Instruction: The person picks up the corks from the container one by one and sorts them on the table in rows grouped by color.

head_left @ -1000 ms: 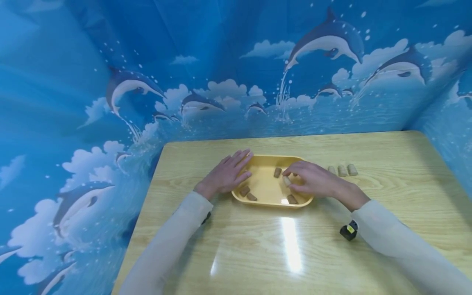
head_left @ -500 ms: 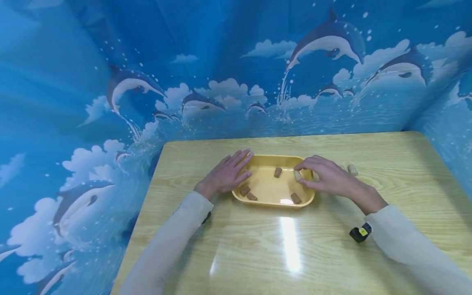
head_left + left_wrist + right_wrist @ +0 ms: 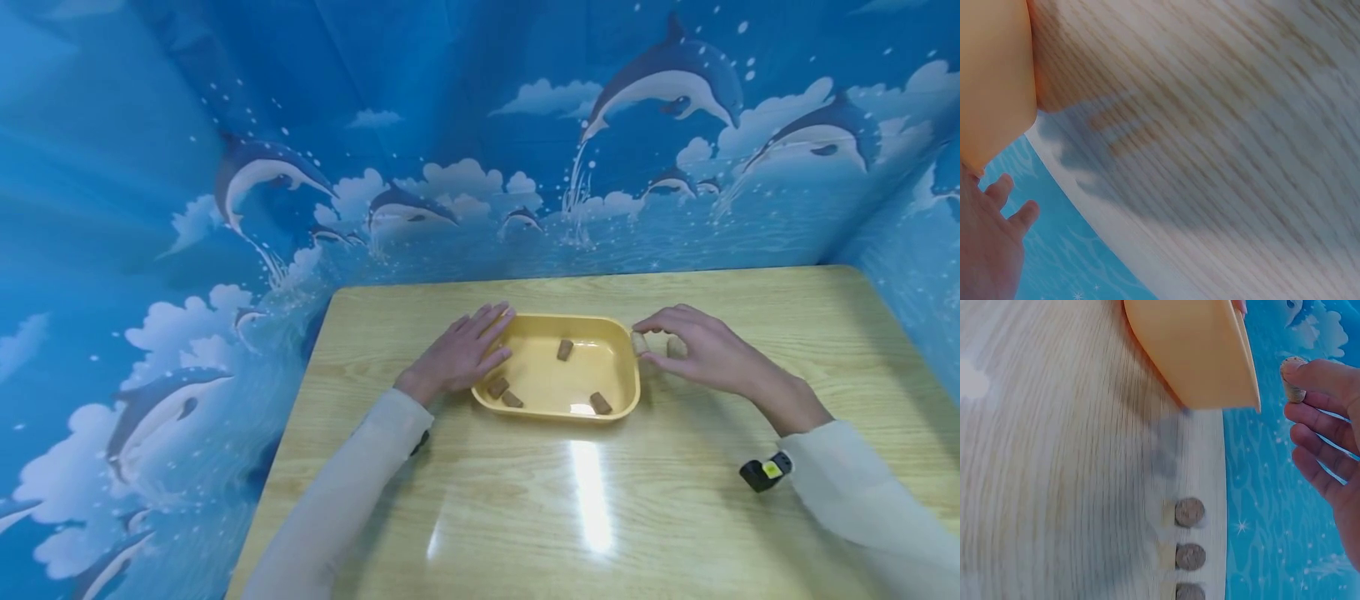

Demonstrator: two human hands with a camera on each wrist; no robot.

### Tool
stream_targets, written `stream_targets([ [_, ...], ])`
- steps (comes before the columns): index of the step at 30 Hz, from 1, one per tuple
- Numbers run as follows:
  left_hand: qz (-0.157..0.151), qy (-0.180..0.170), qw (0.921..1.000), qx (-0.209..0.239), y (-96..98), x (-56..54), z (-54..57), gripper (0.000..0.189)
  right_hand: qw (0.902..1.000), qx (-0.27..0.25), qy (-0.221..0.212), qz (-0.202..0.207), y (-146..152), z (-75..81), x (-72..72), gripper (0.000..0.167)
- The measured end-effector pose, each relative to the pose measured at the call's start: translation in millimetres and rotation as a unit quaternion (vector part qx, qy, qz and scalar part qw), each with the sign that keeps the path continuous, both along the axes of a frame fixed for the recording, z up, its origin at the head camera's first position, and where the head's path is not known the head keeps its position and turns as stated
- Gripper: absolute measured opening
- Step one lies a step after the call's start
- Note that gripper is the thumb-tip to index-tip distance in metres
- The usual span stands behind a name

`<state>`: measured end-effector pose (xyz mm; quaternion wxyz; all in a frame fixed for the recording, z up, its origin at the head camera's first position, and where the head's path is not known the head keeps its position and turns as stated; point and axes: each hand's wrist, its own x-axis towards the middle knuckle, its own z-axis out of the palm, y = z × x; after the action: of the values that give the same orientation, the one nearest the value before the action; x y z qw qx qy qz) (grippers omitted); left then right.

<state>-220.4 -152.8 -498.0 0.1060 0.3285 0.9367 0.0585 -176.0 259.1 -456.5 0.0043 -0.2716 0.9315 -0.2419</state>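
A pale cork [image 3: 640, 342] is pinched between the thumb and index finger of my right hand [image 3: 693, 346], at the tray's right rim in the head view. The right wrist view shows the same cork [image 3: 1294, 387], with the other fingers loosely bent below it. My left hand [image 3: 459, 354] lies with straight fingers over the left end of the yellow tray [image 3: 555, 415]. Several darker brown corks lie inside: one cork [image 3: 565, 350] near the back, one cork [image 3: 600, 403] at front right, and a pair at front left.
Beyond the tray's right end, three corks stand in a row in the right wrist view, the nearest cork [image 3: 1190, 512] to the tray first. My right hand partly hides them in the head view. A dolphin-printed blue curtain [image 3: 450, 233] borders the wooden table [image 3: 510, 508].
My right hand has moved right with the pale cork, from over the tray's inside to its right rim. The left hand has stayed in place.
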Motion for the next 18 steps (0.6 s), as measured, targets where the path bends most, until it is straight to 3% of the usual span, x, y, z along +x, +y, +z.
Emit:
stream_targets([
  [7, 0.002, -0.002, 1.0000, 0.003, 0.2, -0.1, -0.1, 0.073, 0.9998, -0.002, -0.001, -0.019, 16.4, 0.5, 3.6, 0.038],
  [18, 0.004, -0.004, 1.0000, 0.002, 0.5, 0.7, 1.0, 0.072, 0.9983, -0.006, 0.035, -0.046, 40.1, 0.5, 7.5, 0.042],
])
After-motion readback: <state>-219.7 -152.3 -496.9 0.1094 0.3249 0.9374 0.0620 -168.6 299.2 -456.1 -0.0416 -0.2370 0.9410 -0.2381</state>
